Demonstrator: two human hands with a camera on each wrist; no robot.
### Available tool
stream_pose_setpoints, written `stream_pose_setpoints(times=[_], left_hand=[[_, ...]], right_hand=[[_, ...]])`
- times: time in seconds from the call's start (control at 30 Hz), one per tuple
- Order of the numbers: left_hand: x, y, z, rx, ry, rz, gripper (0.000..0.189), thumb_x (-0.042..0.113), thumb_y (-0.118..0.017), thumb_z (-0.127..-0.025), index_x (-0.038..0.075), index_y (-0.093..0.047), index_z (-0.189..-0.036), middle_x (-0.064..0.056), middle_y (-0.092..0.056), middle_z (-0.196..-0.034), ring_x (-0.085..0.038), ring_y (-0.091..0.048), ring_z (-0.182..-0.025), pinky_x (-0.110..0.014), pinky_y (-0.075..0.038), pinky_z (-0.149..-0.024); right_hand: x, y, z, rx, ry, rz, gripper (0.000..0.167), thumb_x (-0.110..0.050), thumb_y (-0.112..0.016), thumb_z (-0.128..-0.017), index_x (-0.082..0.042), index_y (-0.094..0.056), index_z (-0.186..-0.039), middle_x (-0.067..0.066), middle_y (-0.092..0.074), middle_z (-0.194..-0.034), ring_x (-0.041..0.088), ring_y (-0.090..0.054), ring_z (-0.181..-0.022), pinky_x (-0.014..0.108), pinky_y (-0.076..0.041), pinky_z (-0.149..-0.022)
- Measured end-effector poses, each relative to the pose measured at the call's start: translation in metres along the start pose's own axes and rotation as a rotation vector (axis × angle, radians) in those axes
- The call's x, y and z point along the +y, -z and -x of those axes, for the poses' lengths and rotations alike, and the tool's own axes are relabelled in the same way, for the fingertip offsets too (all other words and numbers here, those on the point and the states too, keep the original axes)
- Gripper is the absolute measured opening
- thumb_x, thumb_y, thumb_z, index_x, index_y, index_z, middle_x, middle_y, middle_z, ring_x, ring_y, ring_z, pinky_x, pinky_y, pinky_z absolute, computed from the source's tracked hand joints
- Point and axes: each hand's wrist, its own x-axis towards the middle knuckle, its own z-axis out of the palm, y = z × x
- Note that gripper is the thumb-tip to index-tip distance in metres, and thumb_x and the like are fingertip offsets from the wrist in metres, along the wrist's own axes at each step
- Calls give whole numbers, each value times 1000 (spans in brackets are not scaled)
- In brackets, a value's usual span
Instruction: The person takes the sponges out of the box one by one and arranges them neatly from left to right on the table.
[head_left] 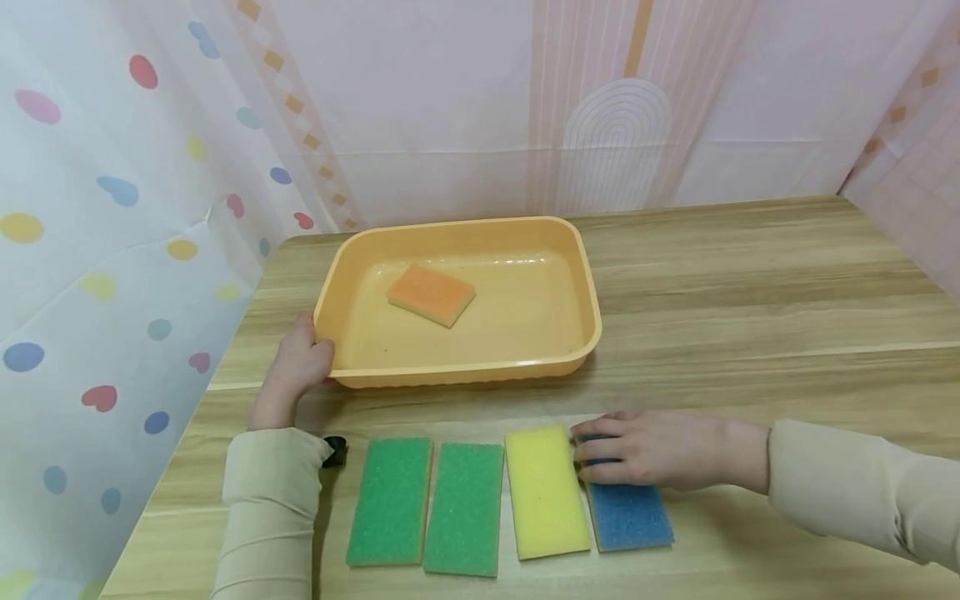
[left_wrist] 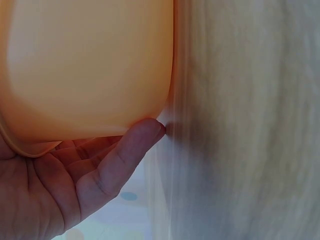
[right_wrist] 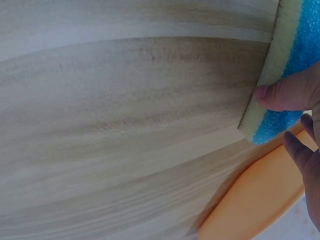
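Note:
A shallow orange-yellow plastic tray (head_left: 465,371) stands toward the back of the table, an orange sponge (head_left: 431,293) lying inside it. My left hand (head_left: 300,360) grips the tray's near left corner; in the left wrist view its fingers (left_wrist: 127,162) curl beneath the rim against the outer wall. Over the far part of a blue sponge (head_left: 632,518) lies my right hand (head_left: 648,450), fingers spread. The right wrist view shows the thumb touching that sponge's pale side, with other fingertips apart from it. A yellow sponge (head_left: 547,492) lies just left of the blue one.
Two green sponges (head_left: 390,500) lie side by side left of the yellow one, all in one row along the table front. Behind the wood-grain table (head_left: 765,308) hangs a patterned curtain (head_left: 435,100), with a dotted one at the left. A small black object (head_left: 335,452) shows at the left cuff.

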Motion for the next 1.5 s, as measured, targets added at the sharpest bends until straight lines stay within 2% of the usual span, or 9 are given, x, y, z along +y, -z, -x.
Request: stream_pose_setpoints(times=[0.3,0.57,0.8,0.9,0.97,1.07,1.17,1.3,1.5], left_hand=[[-1,-1,1,-6,2,14,52,9,-25,-87,-14,-16,-133,-37,-42,-110,-33,-57,-75,-37,-53,-54],[-1,0,0,-6,1,1,53,9,-25,-87,-13,-15,-133,-37,-41,-110,-34,-57,-76,-37,-53,-55],[0,1,1,-9,2,0,53,10,-24,-87,-13,-14,-134,-38,-42,-110,-34,-57,-77,-37,-53,-56],[0,0,0,-8,1,-2,53,10,-24,-87,-13,-14,-134,-38,-42,-110,-34,-57,-76,-36,-53,-56],[-1,0,0,-10,0,-2,53,10,-24,-87,-13,-14,-134,-38,-42,-110,-33,-57,-76,-36,-53,-56],[-1,1,0,-4,-5,-6,53,10,-24,-87,-14,-15,-133,-37,-43,-108,-32,-57,-73,-36,-53,-55],[-1,0,0,1,-13,-7,52,9,-25,-86,-15,-16,-133,-35,-44,-105,-30,-57,-71,-35,-53,-54],[1,0,0,0,-8,-2,53,8,-26,-86,-15,-16,-133,-34,-45,-104,-27,-58,-68,-33,-52,-53],[2,1,2,-2,-3,7,54,7,-26,-86,-14,-15,-134,-34,-45,-104,-24,-58,-64,-34,-53,-53]], right_hand=[[2,1,-2,-6,-13,-22,70,-16,-80,-62,-20,-47,-125,-1,-47,-127,24,-38,-123,38,-43,-92],[8,11,-5,-10,-69,-101,72,-7,-77,-62,-23,-46,-125,-2,-49,-127,27,-37,-124,45,-43,-91],[19,29,-18,-22,-119,-178,79,2,-76,-54,-20,-47,-125,2,-48,-127,31,-34,-126,49,-40,-93],[29,37,-26,8,-129,-189,72,10,-69,-59,-15,-48,-123,3,-49,-127,32,-33,-126,50,-38,-95],[36,41,-32,60,-128,-164,61,11,-64,-65,-12,-51,-120,4,-51,-124,33,-35,-125,49,-38,-95],[48,47,-42,134,-150,-113,42,-4,-63,-76,-11,-54,-116,4,-54,-119,31,-39,-122,45,-40,-95],[60,52,-52,160,-212,-104,37,-6,-60,-78,-9,-55,-114,5,-55,-116,31,-42,-120,45,-42,-93],[76,59,-64,86,-335,-124,44,1,-58,-72,-5,-54,-115,9,-53,-118,32,-42,-118,45,-45,-87],[103,71,-88,-152,-578,-235,50,-21,-65,-79,-4,-49,-123,12,-47,-124,31,-39,-115,44,-47,-81]])
